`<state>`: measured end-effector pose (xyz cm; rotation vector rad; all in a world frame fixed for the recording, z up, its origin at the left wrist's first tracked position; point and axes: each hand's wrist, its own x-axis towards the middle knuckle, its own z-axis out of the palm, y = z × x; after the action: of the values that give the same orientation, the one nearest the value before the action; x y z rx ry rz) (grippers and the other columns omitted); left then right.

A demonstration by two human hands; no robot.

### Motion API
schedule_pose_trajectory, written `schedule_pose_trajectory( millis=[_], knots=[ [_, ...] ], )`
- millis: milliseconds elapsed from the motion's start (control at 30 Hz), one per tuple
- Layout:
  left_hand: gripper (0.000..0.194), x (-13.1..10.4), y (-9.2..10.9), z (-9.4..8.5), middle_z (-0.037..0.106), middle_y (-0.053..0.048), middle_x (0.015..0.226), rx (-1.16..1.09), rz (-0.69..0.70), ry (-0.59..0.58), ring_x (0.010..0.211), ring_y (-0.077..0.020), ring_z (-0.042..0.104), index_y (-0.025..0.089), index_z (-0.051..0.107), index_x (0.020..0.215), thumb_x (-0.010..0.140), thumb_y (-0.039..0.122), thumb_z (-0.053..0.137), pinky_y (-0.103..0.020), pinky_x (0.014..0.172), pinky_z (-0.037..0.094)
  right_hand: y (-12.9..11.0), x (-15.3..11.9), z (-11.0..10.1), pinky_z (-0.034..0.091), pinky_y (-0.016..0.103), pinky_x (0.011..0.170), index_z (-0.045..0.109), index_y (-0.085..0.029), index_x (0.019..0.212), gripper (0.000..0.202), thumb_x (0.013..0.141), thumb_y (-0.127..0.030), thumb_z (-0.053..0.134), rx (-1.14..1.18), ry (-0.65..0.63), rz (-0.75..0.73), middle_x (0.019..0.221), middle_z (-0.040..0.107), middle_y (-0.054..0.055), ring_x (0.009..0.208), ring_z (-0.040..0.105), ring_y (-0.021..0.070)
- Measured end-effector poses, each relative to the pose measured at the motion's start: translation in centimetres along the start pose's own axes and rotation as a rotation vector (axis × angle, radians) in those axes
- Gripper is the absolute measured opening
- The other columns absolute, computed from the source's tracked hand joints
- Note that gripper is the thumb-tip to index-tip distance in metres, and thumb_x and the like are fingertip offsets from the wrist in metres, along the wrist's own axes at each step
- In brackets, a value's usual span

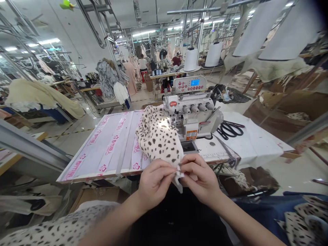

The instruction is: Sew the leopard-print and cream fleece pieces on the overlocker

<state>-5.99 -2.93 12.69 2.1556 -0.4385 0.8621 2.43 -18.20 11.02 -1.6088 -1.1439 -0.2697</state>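
Observation:
A cream fabric piece with black spots [161,140] lies on the table, its far part beside the needle area of a white overlock sewing machine [191,114]. At the front table edge, my left hand [156,182] pinches the near edge of this fabric between thumb and fingers. Close by on the right, my right hand [200,176] pinches the same edge, the fingertips of both hands almost touching. A small corner of the fabric hangs down below the fingers. The machine's lamp lights the cloth near the presser foot.
More spotted fabric lies at lower left [58,225] and lower right [298,225]. A coiled black cord [230,130] rests right of the machine. White thread cones [191,59] stand behind it. A cardboard box [256,181] sits below right. People work in the background.

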Motion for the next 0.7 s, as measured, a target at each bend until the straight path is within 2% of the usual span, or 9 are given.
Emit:
schedule_pose_trajectory(
  millis=[133, 233, 367, 433, 500, 600, 700],
  knots=[
    [0.022, 0.2, 0.2, -0.1, 0.058, -0.007, 0.085, 0.005, -0.01, -0.035, 0.08, -0.0138, 0.055, 0.016, 0.058, 0.094, 0.077, 0.005, 0.05, -0.026, 0.069, 0.048, -0.2, 0.3, -0.2, 0.047, 0.028, 0.069, 0.054, -0.02, 0.076, 0.01, 0.077, -0.01, 0.052, 0.038, -0.032, 0.015, 0.106, 0.056, 0.009, 0.084, 0.058, 0.0162],
    [0.02, 0.3, 0.5, 0.0, 0.058, -0.007, 0.084, 0.015, -0.003, -0.034, 0.08, -0.0141, 0.055, 0.016, 0.058, 0.093, 0.078, 0.006, 0.049, -0.027, 0.068, 0.048, -0.3, 0.4, -0.2, 0.048, 0.029, 0.073, 0.054, -0.02, 0.076, 0.009, 0.079, -0.011, 0.052, 0.089, -0.049, 0.022, 0.097, 0.062, 0.008, 0.089, 0.059, 0.018],
    [0.021, 0.2, 0.6, 0.3, 0.057, -0.008, 0.086, 0.065, 0.03, -0.009, 0.079, -0.0158, 0.054, 0.016, 0.056, 0.094, 0.073, 0.015, 0.059, -0.029, 0.068, 0.048, -0.2, 0.2, 0.1, 0.049, 0.025, 0.066, 0.054, -0.02, 0.082, 0.009, 0.079, -0.013, 0.053, 0.125, -0.036, 0.113, 0.082, 0.063, 0.004, 0.074, 0.061, 0.0145],
    [0.024, 0.2, 0.4, 0.3, 0.056, -0.008, 0.087, 0.104, 0.042, -0.002, 0.08, -0.016, 0.054, 0.016, 0.055, 0.095, 0.072, 0.012, 0.058, -0.029, 0.069, 0.047, -0.2, 0.3, 0.1, 0.049, 0.024, 0.064, 0.055, -0.021, 0.091, 0.015, 0.078, -0.013, 0.053, 0.112, -0.033, 0.148, 0.081, 0.062, 0.003, 0.069, 0.06, 0.0134],
    [0.025, 0.3, 0.3, 0.2, 0.057, -0.008, 0.087, 0.135, 0.055, -0.009, 0.08, -0.0153, 0.053, 0.016, 0.054, 0.096, 0.073, 0.006, 0.054, -0.029, 0.07, 0.047, -0.2, 0.5, 0.0, 0.048, 0.024, 0.064, 0.056, -0.021, 0.094, 0.019, 0.079, -0.012, 0.052, 0.093, -0.043, 0.111, 0.079, 0.062, 0.003, 0.07, 0.059, 0.0134],
    [0.026, 0.0, 0.6, -0.1, 0.057, -0.007, 0.085, 0.183, 0.077, -0.008, 0.079, -0.0151, 0.053, 0.016, 0.054, 0.093, 0.071, 0.002, 0.053, -0.03, 0.069, 0.046, -0.3, 0.8, -0.3, 0.047, 0.024, 0.063, 0.06, -0.021, 0.086, 0.017, 0.079, -0.009, 0.05, 0.075, -0.09, 0.045, 0.075, 0.062, 0.002, 0.07, 0.059, 0.0134],
    [0.025, -1.1, 1.2, 0.9, 0.058, -0.004, 0.077, 0.204, 0.186, -0.005, 0.072, -0.0149, 0.054, 0.018, 0.054, 0.09, 0.069, 0.004, 0.057, -0.03, 0.064, 0.047, -0.3, 0.7, -0.7, 0.048, 0.024, 0.065, 0.06, -0.02, 0.085, 0.021, 0.078, -0.006, 0.047, 0.072, -0.113, 0.022, 0.078, 0.063, 0.003, 0.073, 0.059, 0.0138]
  ],
)
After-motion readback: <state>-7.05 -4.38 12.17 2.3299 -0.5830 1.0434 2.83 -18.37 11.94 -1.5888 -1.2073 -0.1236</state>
